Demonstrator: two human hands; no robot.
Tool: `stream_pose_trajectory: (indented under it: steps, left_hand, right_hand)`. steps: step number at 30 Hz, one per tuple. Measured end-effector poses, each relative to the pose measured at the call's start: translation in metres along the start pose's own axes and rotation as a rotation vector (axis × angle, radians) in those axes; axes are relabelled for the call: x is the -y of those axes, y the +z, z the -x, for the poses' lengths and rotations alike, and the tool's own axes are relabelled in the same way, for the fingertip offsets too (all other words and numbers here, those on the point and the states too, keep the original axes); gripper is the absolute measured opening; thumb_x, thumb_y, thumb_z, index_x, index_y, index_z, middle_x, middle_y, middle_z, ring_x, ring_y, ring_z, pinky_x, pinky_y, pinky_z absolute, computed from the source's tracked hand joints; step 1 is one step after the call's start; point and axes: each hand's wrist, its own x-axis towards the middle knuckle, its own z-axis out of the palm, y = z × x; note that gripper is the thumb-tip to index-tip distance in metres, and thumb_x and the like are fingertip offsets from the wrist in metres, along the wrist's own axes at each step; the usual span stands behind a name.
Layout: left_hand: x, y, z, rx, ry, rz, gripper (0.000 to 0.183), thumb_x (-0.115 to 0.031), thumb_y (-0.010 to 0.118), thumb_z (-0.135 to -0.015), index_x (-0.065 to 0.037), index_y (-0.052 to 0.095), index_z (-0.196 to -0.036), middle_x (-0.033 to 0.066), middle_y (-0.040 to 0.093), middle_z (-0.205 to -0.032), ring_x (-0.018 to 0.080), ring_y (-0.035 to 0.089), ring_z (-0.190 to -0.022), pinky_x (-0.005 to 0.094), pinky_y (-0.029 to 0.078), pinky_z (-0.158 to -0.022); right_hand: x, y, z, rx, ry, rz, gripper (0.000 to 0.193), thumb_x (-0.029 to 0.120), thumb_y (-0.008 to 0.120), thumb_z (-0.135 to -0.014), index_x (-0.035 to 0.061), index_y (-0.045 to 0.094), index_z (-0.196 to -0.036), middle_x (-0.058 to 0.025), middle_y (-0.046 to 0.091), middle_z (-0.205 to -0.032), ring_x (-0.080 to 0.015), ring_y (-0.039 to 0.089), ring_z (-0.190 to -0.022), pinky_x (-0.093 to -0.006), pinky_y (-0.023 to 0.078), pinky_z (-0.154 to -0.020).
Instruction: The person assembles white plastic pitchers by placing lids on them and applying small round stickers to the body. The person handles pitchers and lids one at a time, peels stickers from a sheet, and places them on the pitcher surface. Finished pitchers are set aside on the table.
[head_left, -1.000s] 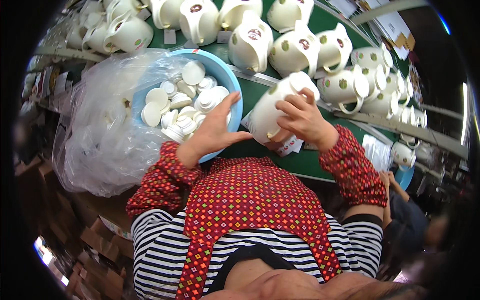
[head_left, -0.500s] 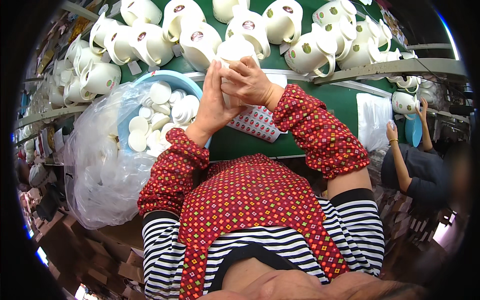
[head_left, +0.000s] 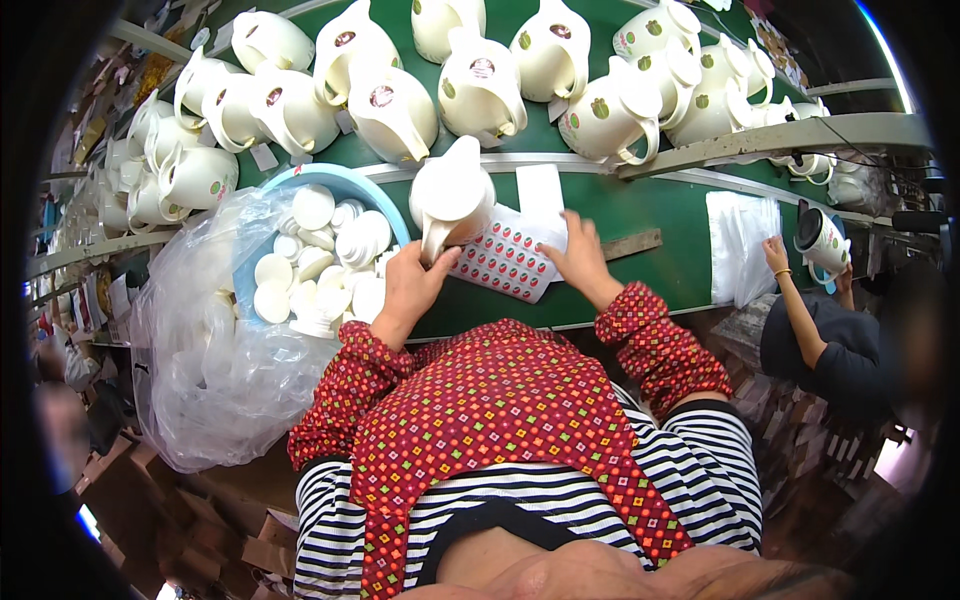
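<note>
A white jug (head_left: 452, 188) with a white lid stands on the green table in front of me. My left hand (head_left: 412, 290) is closed round its handle. To the right of the jug lies a sheet of small red-and-green stickers (head_left: 505, 262), partly behind the jug and my left hand. My right hand (head_left: 585, 258) is at this sheet's right edge, thumb and fingers apart, with the thumb over the stickers. Its fingertips are close to a blank white paper (head_left: 540, 188) at the sheet's far side. I see nothing held in the right hand.
A blue basin (head_left: 385, 180) of round white lids (head_left: 313, 207), lined with clear plastic (head_left: 200, 350), stands at left. More white jugs (head_left: 395, 110) line the far side. A grey bar (head_left: 632, 244) and clear bags (head_left: 740, 245) lie rightward. A co-worker (head_left: 825, 330) handles a jug.
The jug has come down and nearer. My left hand has shifted from its body to the handle. My right hand has let go and moved right, to the sticker sheet.
</note>
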Motion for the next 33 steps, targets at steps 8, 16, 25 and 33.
stream_pose_trajectory:
  steps: [8, 16, 25, 33]
  left_hand:
    - [-0.004, 0.008, 0.022, -0.017, -0.028, 0.143, 0.056, -0.013, 0.08, -0.09, 0.006, 0.051, -0.134, 0.0185, 0.061, -0.125, 0.0262, 0.065, -0.109, 0.0367, 0.061, -0.079]
    - [-0.02, 0.031, 0.04, -0.397, 0.621, -0.176, 0.065, -0.006, 0.085, -0.078, -0.002, 0.057, -0.137, 0.0202, 0.044, -0.147, 0.0402, 0.044, -0.137, 0.0481, 0.039, -0.114]
    - [-0.028, 0.045, 0.042, -0.305, 0.717, -0.481, 0.048, -0.017, 0.081, -0.082, -0.012, 0.069, -0.128, 0.0148, 0.041, -0.16, 0.0429, 0.028, -0.154, 0.0575, 0.02, -0.126]
    - [-0.073, 0.061, 0.013, 0.285, 0.191, 0.701, 0.088, -0.004, 0.08, -0.089, -0.012, 0.035, -0.163, 0.0151, 0.042, -0.16, 0.0254, 0.042, -0.148, 0.0413, 0.034, -0.122]
  right_hand:
    - [-0.031, 0.07, 0.016, -0.169, 0.19, -0.459, 0.066, 0.016, 0.083, -0.082, 0.0023, 0.051, -0.139, -0.0251, 0.073, -0.107, -0.0379, 0.073, -0.097, -0.0435, 0.057, -0.087]
    - [-0.026, 0.022, 0.015, -0.303, 0.055, -0.409, 0.047, 0.004, 0.08, -0.086, 0.0037, 0.061, -0.129, -0.008, 0.068, -0.072, -0.0175, 0.066, -0.065, -0.0331, 0.052, -0.063]
    - [-0.055, -0.066, 0.045, -0.216, 0.001, -0.999, 0.028, -0.005, 0.068, -0.095, -0.0011, 0.063, -0.123, -0.004, 0.068, -0.094, -0.0097, 0.065, -0.084, -0.0261, 0.054, -0.076]
    - [-0.058, -0.138, 0.09, -0.055, -0.015, -1.407, 0.021, -0.003, 0.061, -0.1, -0.0021, 0.065, -0.121, -0.0075, 0.07, -0.112, -0.0123, 0.065, -0.101, -0.0276, 0.052, -0.093]
